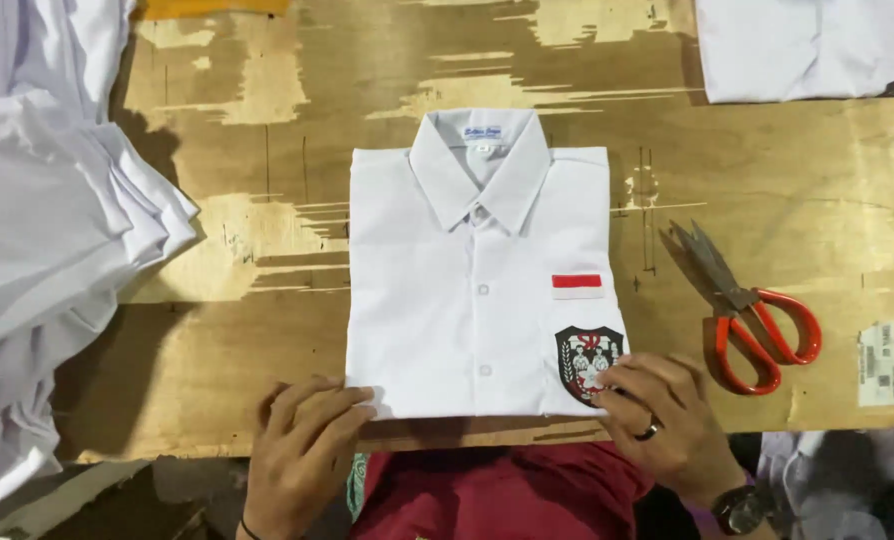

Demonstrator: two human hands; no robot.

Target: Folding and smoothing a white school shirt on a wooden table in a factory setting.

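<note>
White folded shirt (477,300) lies flat at the centre of the worn wooden table (217,330), collar at twelve o'clock and hem at six, buttoned down the front. A small red-and-white flag patch (577,286) sits at about three o'clock on the chest, and below it, near five o'clock, a dark shield-shaped badge (587,362) marks the pocket.

Both hands rest on the hem edge nearest the person. The left hand (302,450) lies at seven o'clock, fingers spread flat and pressing the lower left corner against the table — gripping nothing, it seems, only holding the fold down. The right hand (662,420), wearing a ring and a wristwatch, sits at five o'clock with its fingertips on the badge corner, likewise flat and open; whether a thumb pinches the cloth underneath I cannot tell. Placed so, the two hands pin the bottom corners and keep the folded packet square and smooth.

Red-handled scissors (752,320) lie at three o'clock, well apart from the shirt, blades pointing toward eleven. A stack of white garments (57,270) overhangs the table at nine o'clock, and another folded shirt (807,45) lies at one o'clock — partly out of view.
</note>
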